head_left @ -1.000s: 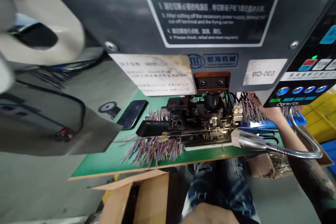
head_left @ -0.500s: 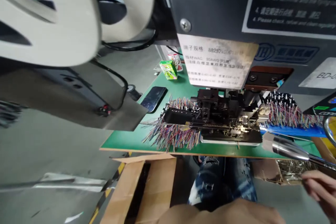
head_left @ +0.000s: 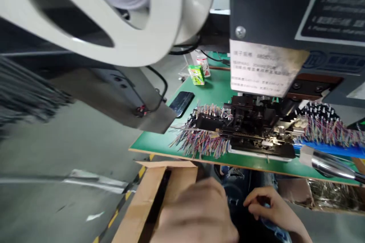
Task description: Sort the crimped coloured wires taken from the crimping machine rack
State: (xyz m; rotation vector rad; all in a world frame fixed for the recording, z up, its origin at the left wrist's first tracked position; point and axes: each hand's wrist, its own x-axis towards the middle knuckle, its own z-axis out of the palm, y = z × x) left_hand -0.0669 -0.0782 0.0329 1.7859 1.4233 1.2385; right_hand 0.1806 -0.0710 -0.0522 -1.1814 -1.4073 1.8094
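Observation:
My left hand (head_left: 196,212) is low in the middle of the head view, in front of the cardboard box, and smeared by motion. Its back and bent knuckles face me, and whatever its fingers do is hidden. My right hand (head_left: 275,209) hovers over my legs, fingers loosely curled, with a gap between thumb and forefinger and nothing visible in it. Beyond both hands stands a terminal crimping machine (head_left: 251,121) on the green table. Bundles of multicoloured wires (head_left: 199,142) lie left of it; more wires with white connectors (head_left: 327,121) lie in a blue tray to its right.
The open cardboard box (head_left: 142,205) stands below the table edge at left. A box of metal scrap (head_left: 333,193) sits at lower right, under a metal-ferruled brush (head_left: 327,161). A phone (head_left: 181,103) and a green box (head_left: 196,74) lie on the table (head_left: 159,140).
My right hand has moved left from beside the scrap box to over my legs. My left hand has risen at the bottom. The whole view has shifted left, so the table appears further right.

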